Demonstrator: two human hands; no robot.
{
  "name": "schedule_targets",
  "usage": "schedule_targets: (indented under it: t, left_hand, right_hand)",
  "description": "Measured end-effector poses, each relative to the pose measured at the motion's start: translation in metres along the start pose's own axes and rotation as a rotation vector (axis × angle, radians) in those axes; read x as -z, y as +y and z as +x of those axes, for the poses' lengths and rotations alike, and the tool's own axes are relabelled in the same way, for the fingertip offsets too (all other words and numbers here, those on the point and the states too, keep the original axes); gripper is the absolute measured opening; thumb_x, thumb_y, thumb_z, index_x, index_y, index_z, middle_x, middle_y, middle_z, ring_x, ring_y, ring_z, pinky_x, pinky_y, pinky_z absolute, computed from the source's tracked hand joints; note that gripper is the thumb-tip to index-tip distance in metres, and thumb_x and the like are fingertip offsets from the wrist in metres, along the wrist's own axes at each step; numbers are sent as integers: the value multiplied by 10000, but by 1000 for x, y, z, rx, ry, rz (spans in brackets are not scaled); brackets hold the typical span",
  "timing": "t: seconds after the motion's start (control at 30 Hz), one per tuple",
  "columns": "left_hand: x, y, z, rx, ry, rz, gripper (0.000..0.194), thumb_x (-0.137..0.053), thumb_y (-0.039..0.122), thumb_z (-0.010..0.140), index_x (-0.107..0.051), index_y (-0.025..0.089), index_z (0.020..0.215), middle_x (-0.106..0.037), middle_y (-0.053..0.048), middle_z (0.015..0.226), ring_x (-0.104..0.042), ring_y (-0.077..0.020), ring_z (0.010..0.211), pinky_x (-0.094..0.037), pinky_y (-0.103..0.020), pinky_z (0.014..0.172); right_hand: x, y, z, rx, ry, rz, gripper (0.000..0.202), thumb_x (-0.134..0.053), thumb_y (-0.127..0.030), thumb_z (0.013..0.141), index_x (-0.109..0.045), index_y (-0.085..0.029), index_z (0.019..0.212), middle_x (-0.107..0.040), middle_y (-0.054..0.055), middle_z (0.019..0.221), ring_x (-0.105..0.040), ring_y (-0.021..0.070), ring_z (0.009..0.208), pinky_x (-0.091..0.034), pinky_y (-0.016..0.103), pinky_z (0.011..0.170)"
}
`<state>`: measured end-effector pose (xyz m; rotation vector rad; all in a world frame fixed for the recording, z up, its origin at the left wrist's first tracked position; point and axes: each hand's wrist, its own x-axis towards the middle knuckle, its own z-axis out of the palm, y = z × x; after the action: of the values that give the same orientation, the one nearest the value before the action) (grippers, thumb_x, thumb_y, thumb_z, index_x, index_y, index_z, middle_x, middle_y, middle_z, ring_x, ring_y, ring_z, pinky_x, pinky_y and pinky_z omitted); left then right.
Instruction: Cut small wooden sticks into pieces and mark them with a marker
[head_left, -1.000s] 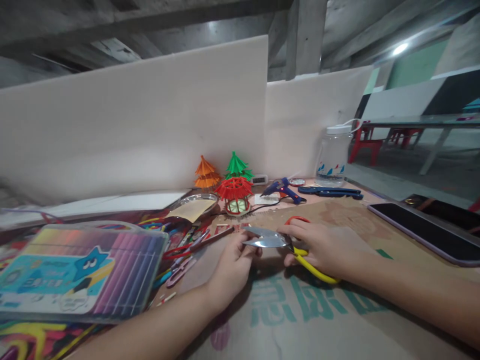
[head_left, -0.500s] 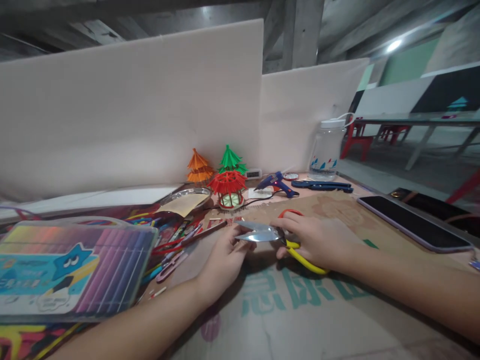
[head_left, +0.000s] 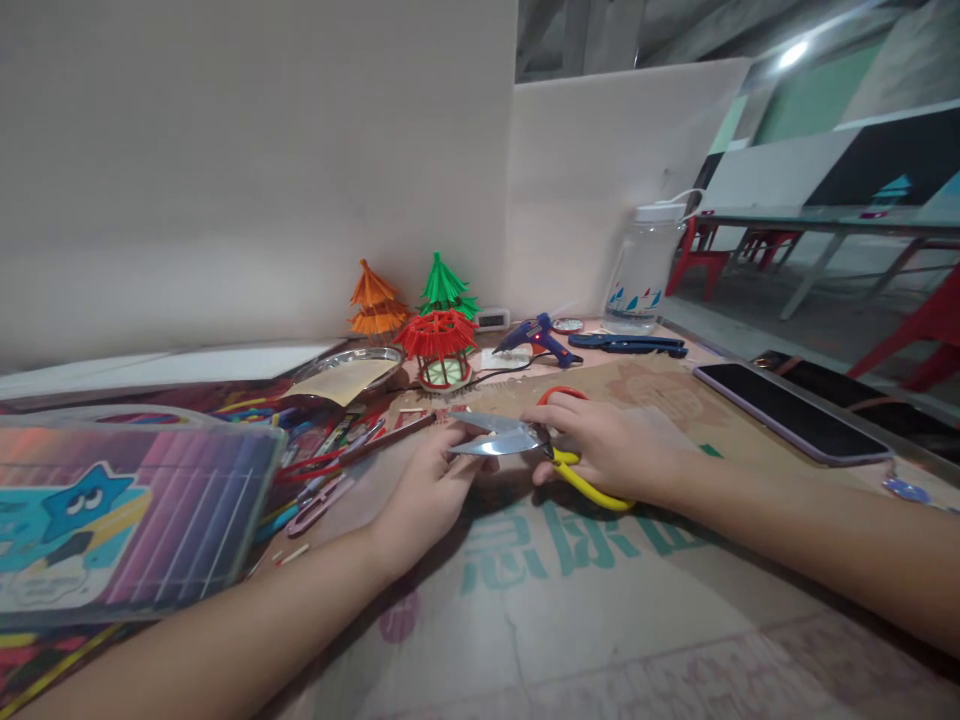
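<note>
My right hand [head_left: 600, 445] grips a pair of scissors [head_left: 499, 440], with one red and one yellow handle loop. The blades are parted and point left, their tips beside the fingers of my left hand [head_left: 427, 480]. Those fingers are closed in a pinch; whatever is between them is hidden or too small to make out. Both hands are above a brown cardboard sheet [head_left: 570, 620] printed with green characters. Beyond them stands a small round model with a red stick roof [head_left: 441, 335], in front of an orange tiered roof [head_left: 375, 300] and a green one [head_left: 444, 285].
A marker case [head_left: 187, 510] lies at the left, next to a clutter of sticks and pens. Toward the back are a metal tray [head_left: 375, 360], a blue glue gun [head_left: 536, 338], dark blue pliers [head_left: 630, 344] and a water bottle [head_left: 637, 265]. A phone [head_left: 787, 410] is at right.
The view has tilted down and turned slightly, so the things on the table appear higher and further left. Both hands keep nearly the same pose, and the scissors' blades remain parted.
</note>
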<state>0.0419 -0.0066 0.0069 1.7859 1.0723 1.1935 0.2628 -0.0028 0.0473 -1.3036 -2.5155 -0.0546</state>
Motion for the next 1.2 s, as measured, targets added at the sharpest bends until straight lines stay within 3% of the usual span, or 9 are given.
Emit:
schedule_targets:
  t: [0.23, 0.53, 0.83, 1.2]
  left_hand:
    - [0, 1, 0, 18, -36, 14, 262, -491, 316, 904, -609, 168, 721, -620, -25, 720, -565, -161, 676, -464, -276, 655]
    - [1, 3, -1, -15, -6, 2, 170, -518, 219, 860, -609, 178, 722, -649, -24, 743, -596, -158, 698, -499, -275, 685]
    - [1, 3, 0, -19, 9, 25, 153, -515, 206, 836, -615, 171, 726, -656, -24, 745, -610, -158, 713, -492, -255, 670]
    - [2, 0, 0, -38, -4, 57, 188, -503, 229, 858, -619, 171, 721, -651, -26, 752, -599, -156, 709, -474, -250, 655]
  right_hand:
    - [-9, 7, 0, 6, 1, 64, 461, -730, -458, 828, -666, -232, 1225, -713, 56, 1008, -675, 227, 907, -482, 290, 693]
    - [-2, 4, 0, 24, -8, 17, 502, -699, -483, 849, -638, -229, 1279, -687, 98, 1109, -668, 251, 941, -504, 327, 734]
    - [1, 1, 1, 18, -37, 9, 495, -687, -483, 862, -642, -228, 1284, -684, 100, 1101, -664, 245, 929, -505, 322, 729]
    - [-5, 6, 0, 40, 24, 10, 465, -722, -488, 827, -673, -270, 1235, -696, 56, 1007, -654, 217, 875, -439, 270, 654]
